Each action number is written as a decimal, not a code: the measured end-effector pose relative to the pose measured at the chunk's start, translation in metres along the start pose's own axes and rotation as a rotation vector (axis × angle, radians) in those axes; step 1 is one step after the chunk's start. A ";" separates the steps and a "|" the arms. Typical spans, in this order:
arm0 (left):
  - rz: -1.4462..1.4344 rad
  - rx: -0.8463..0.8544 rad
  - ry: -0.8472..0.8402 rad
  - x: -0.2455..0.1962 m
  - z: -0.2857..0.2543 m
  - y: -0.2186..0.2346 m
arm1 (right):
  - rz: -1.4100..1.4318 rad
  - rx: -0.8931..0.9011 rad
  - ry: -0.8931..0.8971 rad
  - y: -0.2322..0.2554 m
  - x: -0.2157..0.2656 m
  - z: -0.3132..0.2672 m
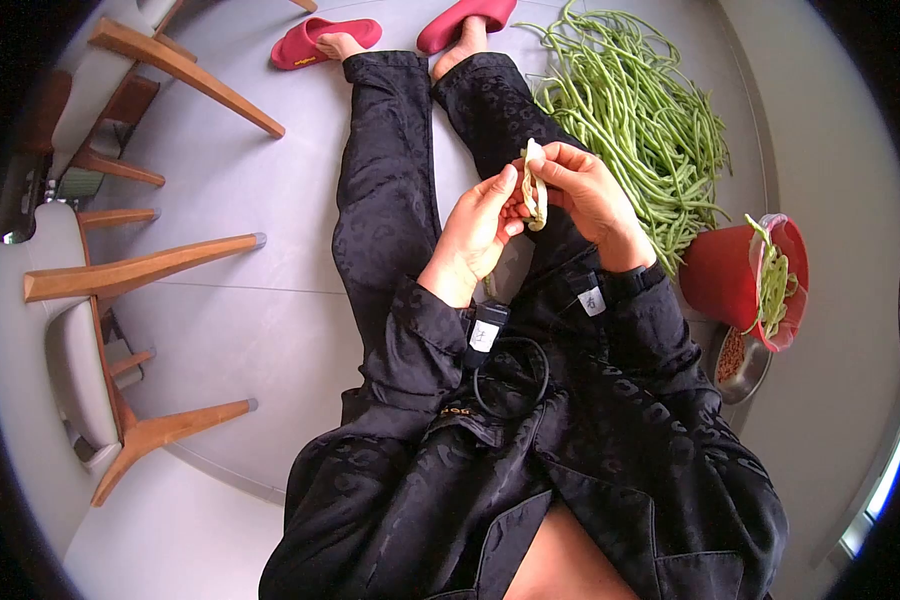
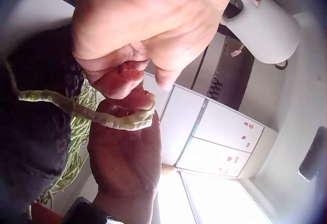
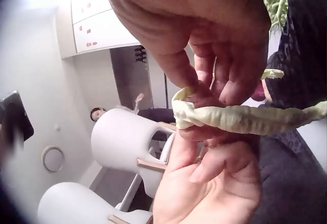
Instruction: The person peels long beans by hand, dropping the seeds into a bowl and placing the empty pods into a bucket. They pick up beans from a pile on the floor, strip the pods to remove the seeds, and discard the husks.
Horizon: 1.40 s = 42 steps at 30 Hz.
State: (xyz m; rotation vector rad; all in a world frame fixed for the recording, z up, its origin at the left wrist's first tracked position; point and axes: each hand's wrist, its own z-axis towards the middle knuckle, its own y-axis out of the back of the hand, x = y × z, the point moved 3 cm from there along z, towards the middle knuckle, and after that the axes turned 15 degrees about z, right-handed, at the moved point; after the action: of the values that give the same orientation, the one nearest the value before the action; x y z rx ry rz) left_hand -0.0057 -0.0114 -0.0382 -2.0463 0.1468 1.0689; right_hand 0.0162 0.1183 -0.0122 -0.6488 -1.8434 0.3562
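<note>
A pale, wrinkled long bean pod [image 1: 533, 195] is held between both hands above the lap. My right hand [image 1: 592, 195] pinches it near its upper end with thumb and fingers. From the other side my left hand [image 1: 472, 238] meets it, its thumb and fingertips gripping the pod close to the right hand's fingers. In the right wrist view the pod [image 3: 245, 120] looks swollen and creased, with a bent, folded end at the fingertips. Seen from the left wrist, the bean pod [image 2: 84, 113] trails off to a thin tail.
A large heap of green long beans [image 1: 635, 120] lies on the floor by the right leg. Nearby stands a red bucket [image 1: 715, 270] with a plastic liner and pale pods. Beside it sits a metal bowl [image 1: 753, 380] of brown seeds. Wooden-legged chairs [image 1: 80, 360] stand left.
</note>
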 end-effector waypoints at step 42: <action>-0.749 0.354 -0.194 -0.071 0.007 -0.043 | 0.089 0.214 0.152 -0.092 0.082 0.030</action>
State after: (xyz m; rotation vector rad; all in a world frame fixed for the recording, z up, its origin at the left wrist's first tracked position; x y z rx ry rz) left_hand -0.0363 0.0048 0.0375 -1.4682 -0.4664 0.6897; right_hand -0.0564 0.0951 0.0889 -0.5938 -1.6096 0.5408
